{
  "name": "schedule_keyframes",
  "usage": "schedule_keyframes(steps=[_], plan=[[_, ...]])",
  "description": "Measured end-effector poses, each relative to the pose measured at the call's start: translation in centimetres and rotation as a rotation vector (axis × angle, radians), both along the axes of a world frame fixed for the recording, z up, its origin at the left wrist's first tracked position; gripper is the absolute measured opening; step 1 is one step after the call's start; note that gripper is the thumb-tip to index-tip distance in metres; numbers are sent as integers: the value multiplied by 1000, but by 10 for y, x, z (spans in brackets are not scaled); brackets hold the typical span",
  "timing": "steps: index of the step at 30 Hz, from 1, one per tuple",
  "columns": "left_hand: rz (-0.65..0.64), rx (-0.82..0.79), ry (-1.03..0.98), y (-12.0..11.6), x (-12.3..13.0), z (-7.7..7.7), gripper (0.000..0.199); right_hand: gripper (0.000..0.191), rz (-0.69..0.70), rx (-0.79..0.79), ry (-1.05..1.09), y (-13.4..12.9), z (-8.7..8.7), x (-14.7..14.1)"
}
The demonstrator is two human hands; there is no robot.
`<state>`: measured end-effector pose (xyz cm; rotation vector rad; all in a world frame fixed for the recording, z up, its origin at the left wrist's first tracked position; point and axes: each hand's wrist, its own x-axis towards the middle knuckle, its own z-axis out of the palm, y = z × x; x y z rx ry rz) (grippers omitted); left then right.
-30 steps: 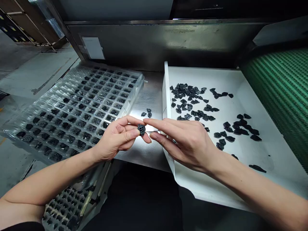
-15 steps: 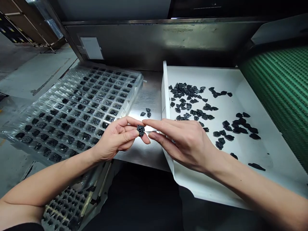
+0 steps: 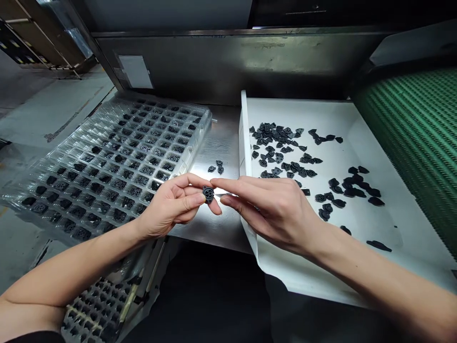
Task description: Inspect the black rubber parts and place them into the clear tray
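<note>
Between the thumb and fingers of my left hand (image 3: 178, 205) is a small black part (image 3: 208, 194), roundish with a spoked, wheel-like face turned up. It sits above the metal table, between the clear tray and the white bin. My right hand (image 3: 273, 205) comes in from the right with its index fingertip at the part's upper edge and the thumb just below. A thin pale gleam shows between that thumb and index finger; whether it is a slim tool or the tabletop, I cannot make out. Several loose black parts (image 3: 219, 167) lie on the metal just beyond my hands.
On the left, a clear plastic tray (image 3: 203, 126) holds black parts in its pockets. The white bin (image 3: 307, 112) on the right has scattered black pieces (image 3: 273, 133). A green mesh belt (image 3: 421, 124) runs along the far right, and a metal panel (image 3: 200, 62) stands behind.
Hardly anything differs. My right thumb and index finger have shifted very slightly at the black part, and the whole view has moved a few pixels.
</note>
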<state>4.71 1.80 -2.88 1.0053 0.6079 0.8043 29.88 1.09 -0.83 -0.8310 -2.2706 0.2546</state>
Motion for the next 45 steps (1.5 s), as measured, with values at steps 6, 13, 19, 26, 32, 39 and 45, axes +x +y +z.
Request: schedule_keyframes(steps=[6, 13, 19, 26, 32, 39, 45], plan=[[19, -7, -6, -2, 0, 2, 21, 29, 16, -19, 33, -1, 2, -3], [25, -33, -10, 0, 1, 3, 24, 27, 8, -4, 13, -2, 0, -5], [5, -38, 11, 0, 1, 3, 23, 23, 2, -27, 6, 0, -1, -2], [12, -34, 12, 0, 0, 2, 24, 20, -10, -84, 83, -1, 5, -3], [14, -25, 0, -2, 1, 2, 26, 26, -32, -50, 35, -5, 8, -8], [28, -38, -10, -3, 3, 5, 28, 30, -26, -33, -50, -7, 1, -9], [30, -21, -34, -3, 3, 4, 26, 32, -3, -8, -79, -6, 0, -8]])
